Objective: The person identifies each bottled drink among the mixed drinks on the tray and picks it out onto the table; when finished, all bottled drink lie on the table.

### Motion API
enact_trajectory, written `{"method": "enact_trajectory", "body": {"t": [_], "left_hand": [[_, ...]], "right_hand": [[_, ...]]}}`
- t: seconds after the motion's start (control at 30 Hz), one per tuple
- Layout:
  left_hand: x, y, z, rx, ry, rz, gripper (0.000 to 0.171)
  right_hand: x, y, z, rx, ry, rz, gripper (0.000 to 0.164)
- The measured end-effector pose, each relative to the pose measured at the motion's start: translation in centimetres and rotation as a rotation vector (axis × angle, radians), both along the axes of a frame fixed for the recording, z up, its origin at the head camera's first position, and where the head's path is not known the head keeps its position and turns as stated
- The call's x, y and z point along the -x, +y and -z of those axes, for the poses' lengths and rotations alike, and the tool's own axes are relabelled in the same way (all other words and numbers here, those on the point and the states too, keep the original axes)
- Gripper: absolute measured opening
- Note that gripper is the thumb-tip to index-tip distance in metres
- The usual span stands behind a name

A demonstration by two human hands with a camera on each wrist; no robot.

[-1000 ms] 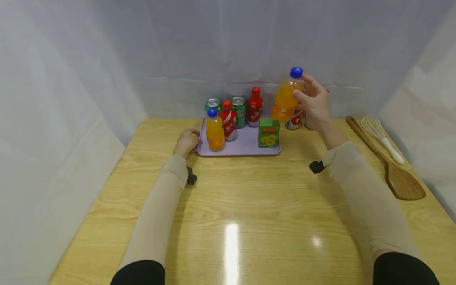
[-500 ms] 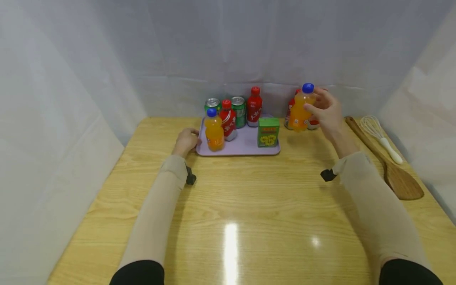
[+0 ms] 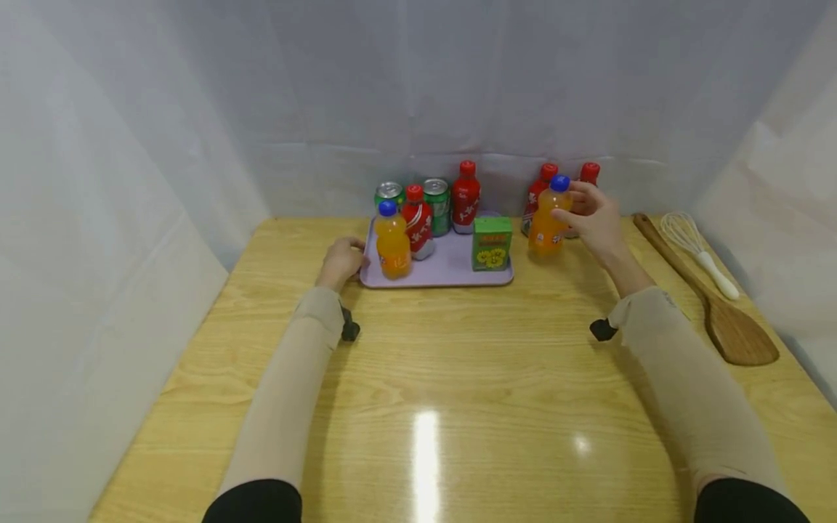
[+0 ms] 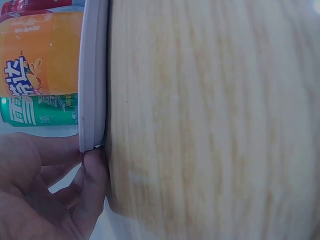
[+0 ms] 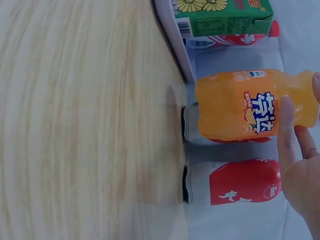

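Observation:
Near the back right, my right hand (image 3: 596, 221) pinches an orange soda bottle (image 3: 548, 224) with a blue cap around its upper part. The bottle is upright and low over the table; whether its base touches cannot be told. At the lilac tray (image 3: 445, 273), my left hand (image 3: 343, 263) pinches the left rim between thumb and fingers, clearest in the left wrist view. On the tray stand another orange soda bottle (image 3: 394, 248), two red bottles (image 3: 466, 197), two green cans (image 3: 437, 203) and a green drink carton (image 3: 492, 247) at the front right.
Two more red bottles (image 5: 245, 182) stand on the table behind the held bottle, against the white curtain (image 3: 327, 94). A wooden spatula (image 3: 739, 330) and a white-handled whisk (image 3: 716, 274) lie at the right side. Bare wood (image 3: 458, 363) fills the front.
The right hand has carried the orange soda bottle from above the tray's right end rightward and down toward the table beside it. The left hand has stayed at the tray rim.

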State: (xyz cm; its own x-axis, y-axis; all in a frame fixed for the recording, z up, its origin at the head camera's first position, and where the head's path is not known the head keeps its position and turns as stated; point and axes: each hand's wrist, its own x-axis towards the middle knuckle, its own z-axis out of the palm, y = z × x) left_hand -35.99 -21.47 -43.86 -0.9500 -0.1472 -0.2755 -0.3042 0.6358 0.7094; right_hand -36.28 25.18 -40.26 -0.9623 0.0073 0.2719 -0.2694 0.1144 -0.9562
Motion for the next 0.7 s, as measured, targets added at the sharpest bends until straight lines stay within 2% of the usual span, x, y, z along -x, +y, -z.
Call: {"method": "enact_trajectory", "body": {"t": [0.33, 0.7], "left_hand": [[-0.1, 0.0, 0.3, 0.012, 0.011, 0.004, 0.045], [0.2, 0.0, 0.3, 0.012, 0.001, -0.011, 0.044]], "right_hand": [[0.2, 0.1, 1.1, -0.08, 0.001, 0.003, 0.055], [0.2, 0.4, 1.7, -0.057, -0.009, 0.011, 0.053]]}}
